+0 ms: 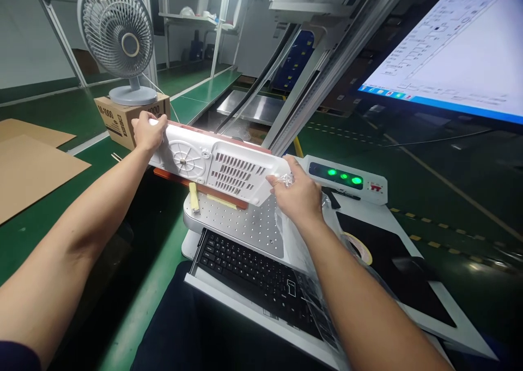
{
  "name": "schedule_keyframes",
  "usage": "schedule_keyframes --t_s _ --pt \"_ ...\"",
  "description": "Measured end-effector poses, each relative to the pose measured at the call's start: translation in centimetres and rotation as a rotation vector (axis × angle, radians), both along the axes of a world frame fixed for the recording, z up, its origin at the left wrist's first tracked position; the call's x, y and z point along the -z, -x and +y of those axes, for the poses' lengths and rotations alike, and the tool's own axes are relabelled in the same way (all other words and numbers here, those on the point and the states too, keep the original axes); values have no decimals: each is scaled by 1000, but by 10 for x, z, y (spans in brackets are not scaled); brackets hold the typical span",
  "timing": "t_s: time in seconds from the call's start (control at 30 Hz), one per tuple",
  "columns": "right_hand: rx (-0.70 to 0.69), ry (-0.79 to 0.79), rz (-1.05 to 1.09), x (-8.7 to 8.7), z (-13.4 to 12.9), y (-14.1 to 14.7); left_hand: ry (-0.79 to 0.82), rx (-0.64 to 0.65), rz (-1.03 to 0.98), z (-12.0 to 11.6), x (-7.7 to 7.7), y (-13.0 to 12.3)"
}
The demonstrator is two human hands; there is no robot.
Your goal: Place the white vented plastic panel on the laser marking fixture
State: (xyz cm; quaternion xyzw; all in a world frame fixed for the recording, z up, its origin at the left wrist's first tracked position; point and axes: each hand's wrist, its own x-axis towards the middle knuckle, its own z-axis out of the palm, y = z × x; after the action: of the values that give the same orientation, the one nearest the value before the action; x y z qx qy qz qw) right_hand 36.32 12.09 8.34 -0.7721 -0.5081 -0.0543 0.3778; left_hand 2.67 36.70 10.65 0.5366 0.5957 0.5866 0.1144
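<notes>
A long white plastic housing panel (pixel 196 158), with a round spoked recess and a slotted vent, is held tilted above a perforated metal plate (pixel 245 224). My left hand (pixel 149 131) grips its far left end, fingers wrapped over the top edge. At the right end, my right hand (pixel 296 194) is closed on it, with a bit of clear plastic film by the thumb. Behind and below the panel show edges of an orange-red board (pixel 163 175). A yellow-handled piece (pixel 194 198) lies on the plate's left edge.
A black keyboard (pixel 249 270) sits in a tray below the plate. To the right are a control box (pixel 347 179) with green lights, a tape roll (pixel 357 248) and a dark mouse (pixel 412 267). A fan (pixel 131 44) stands on a carton (pixel 118 123); a monitor (pixel 449 49) hangs upper right.
</notes>
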Motion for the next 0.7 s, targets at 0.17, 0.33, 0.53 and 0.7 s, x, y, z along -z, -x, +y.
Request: schedule_keyframes --t_s 0.17,0.33,0.53,0.7 --pt "14 9 -23 0 0 -1 -3 6 -15 -1 -1 -1" --pt "-3 36 28 -2 0 1 15 -5 -7 1 0 0" --pt "-8 56 19 -5 -3 3 35 4 -2 -3 -2 2" --pt "-14 64 19 -2 0 1 78 -3 -8 -11 -6 1"
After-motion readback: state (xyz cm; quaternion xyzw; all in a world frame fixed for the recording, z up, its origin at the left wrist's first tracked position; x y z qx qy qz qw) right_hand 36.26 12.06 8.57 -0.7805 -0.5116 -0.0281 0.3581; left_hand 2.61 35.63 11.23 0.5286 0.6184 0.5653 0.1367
